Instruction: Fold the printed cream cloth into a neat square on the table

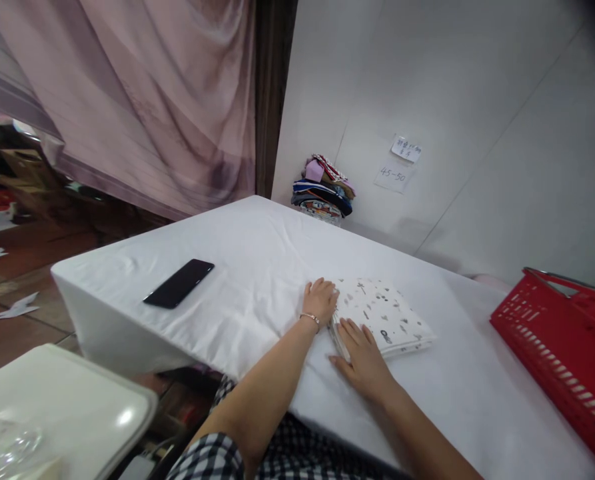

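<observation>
A folded white cloth [377, 310] with a small grey and brown print lies flat on the white-covered table [247, 280]. My left hand [321, 301], a bracelet at its wrist, rests at the cloth's left edge with its fingertips on that edge. On the near left corner of the cloth lies my right hand [361, 357], its fingers stretched out and its thumb apart. Neither hand is wrapped round anything that I can see; the left fingertips are partly hidden along the cloth's edge.
A black phone [180, 283] lies on the table to the left. The red plastic basket [552, 353] stands at the right. Folded clothes [323, 190] are stacked by the wall behind. At lower left is a white stool-like surface [67, 407] bearing clear plastic.
</observation>
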A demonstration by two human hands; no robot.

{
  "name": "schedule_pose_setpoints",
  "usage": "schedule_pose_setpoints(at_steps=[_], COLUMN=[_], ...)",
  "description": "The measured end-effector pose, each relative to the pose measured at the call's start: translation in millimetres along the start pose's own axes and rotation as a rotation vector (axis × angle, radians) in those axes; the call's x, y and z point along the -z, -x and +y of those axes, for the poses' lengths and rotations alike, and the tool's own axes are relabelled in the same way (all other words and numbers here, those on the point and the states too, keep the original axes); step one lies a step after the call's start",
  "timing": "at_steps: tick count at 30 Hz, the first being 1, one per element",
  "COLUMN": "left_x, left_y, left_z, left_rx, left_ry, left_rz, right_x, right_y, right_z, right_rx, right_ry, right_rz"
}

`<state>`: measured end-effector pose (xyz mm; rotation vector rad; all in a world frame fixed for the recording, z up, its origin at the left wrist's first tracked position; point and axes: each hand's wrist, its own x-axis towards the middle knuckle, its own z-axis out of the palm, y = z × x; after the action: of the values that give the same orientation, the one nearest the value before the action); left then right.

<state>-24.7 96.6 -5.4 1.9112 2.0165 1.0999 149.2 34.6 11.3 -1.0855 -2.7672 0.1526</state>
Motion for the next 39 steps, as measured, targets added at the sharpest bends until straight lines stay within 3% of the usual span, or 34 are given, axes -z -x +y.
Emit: schedule_pose_setpoints(at_steps=[2, 7, 15, 21, 24, 28, 34, 39], left_x=[-3.5, -5.0, 8.4, 12.2, 9.9, 9.2, 8.3, 3.5], left_y=[3, 1, -10, -8, -6, -5, -9, -11], left_z=[4, 3, -19, -23, -22, -22, -26, -31], left_rx=[-0.046, 0.014, 0.347, 0.463, 0.443, 0.406, 0.37, 0.31], left_ry=[-0.033, -0.033, 0.15, 0.287, 0.294, 0.24, 0.106, 0.057], left_rz=[-0.087, -0.13, 0.131, 0.132, 0.1, 0.088, 0.134, 0.089], right_x=[-3, -7, 22, 15, 24, 33, 22, 14], right_y=[7, 30, 25, 21, 14, -17, -97, -142], right_z=[0, -1, -14, -12, -10, -5, 17, 38], right_rx=[0.012, 0.039, 0.077, 0.081, 0.056, 0.057, -0.029, -0.095], right_ry=[0.025, 0.047, 0.034, -0.106, -0.193, -0.242, -0.197, -0.045], right_rz=[0.007, 0.039, 0.088, -0.048, -0.055, 0.027, 0.114, 0.076])
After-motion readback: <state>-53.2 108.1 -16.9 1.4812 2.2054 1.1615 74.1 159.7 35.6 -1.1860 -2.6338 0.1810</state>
